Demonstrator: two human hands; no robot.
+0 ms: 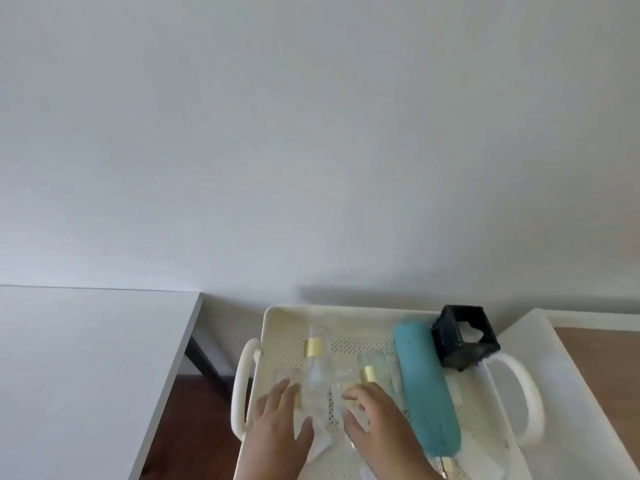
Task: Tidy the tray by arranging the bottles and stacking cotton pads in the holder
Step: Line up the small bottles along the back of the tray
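A cream perforated tray (349,315) with two loop handles holds several bottles lying down. A clear bottle with a gold band (314,365) lies left of centre; my left hand (280,420) lies over its lower end with fingers spread. A second clear gold-banded bottle (369,367) lies in the middle, and my right hand (377,424) curls round its lower part. A teal bottle (424,389) lies along the right side. The black square holder (464,336) stands at the tray's far right corner with a white cotton pad (471,336) inside. Another cotton pad (320,445) shows under my left hand.
A white table (69,358) stands to the left, with a gap down to the dark wooden floor (187,427). A white-framed wooden surface (595,368) lies to the right of the tray. A plain wall fills the upper view.
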